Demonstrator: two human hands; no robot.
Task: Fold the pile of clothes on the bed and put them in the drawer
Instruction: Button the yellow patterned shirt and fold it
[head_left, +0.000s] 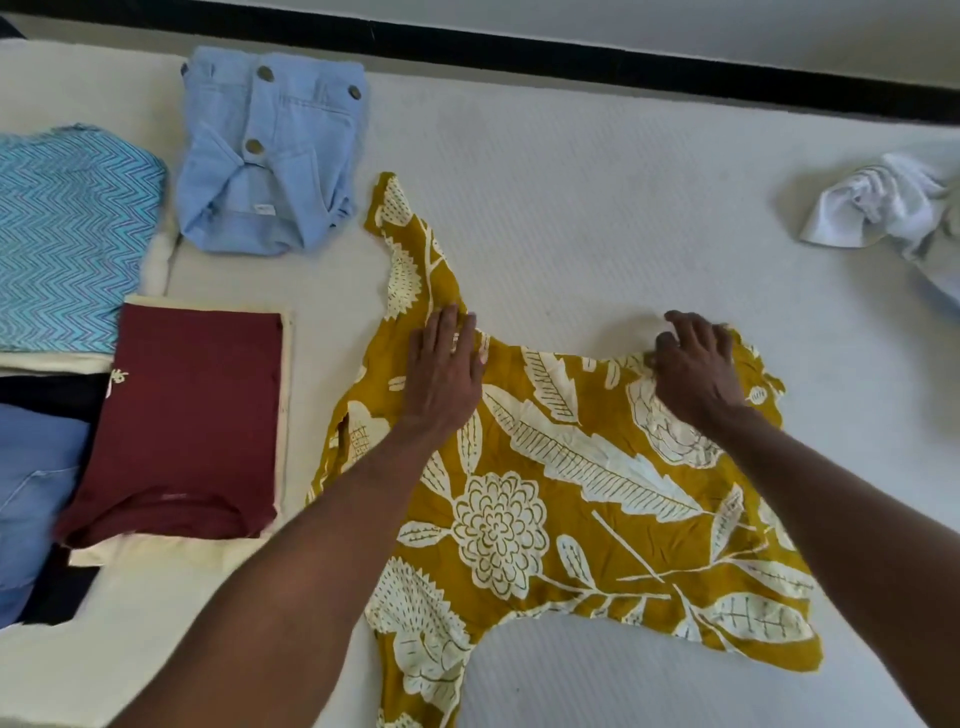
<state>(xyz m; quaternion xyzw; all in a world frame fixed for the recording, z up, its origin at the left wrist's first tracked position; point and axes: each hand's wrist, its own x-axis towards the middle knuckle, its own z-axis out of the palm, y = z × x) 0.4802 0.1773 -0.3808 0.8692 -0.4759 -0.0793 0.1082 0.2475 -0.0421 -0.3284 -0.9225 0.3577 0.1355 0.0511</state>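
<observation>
A mustard-yellow garment with a cream flower and leaf print (571, 493) lies spread on the white bed (571, 218). My left hand (444, 371) rests flat on its upper left part, fingers straight. At the garment's top right edge my right hand (696, 364) presses down with bent fingers; whether it pinches the cloth cannot be told. One sleeve of the garment reaches up and left toward the folded blue piece.
Folded clothes lie at the left: a light blue buttoned garment (270, 150), a blue zigzag-patterned piece (67, 234), a maroon piece (187, 421) on cream cloth, and blue and dark items (31, 493) at the edge. A crumpled white garment (883, 202) sits far right.
</observation>
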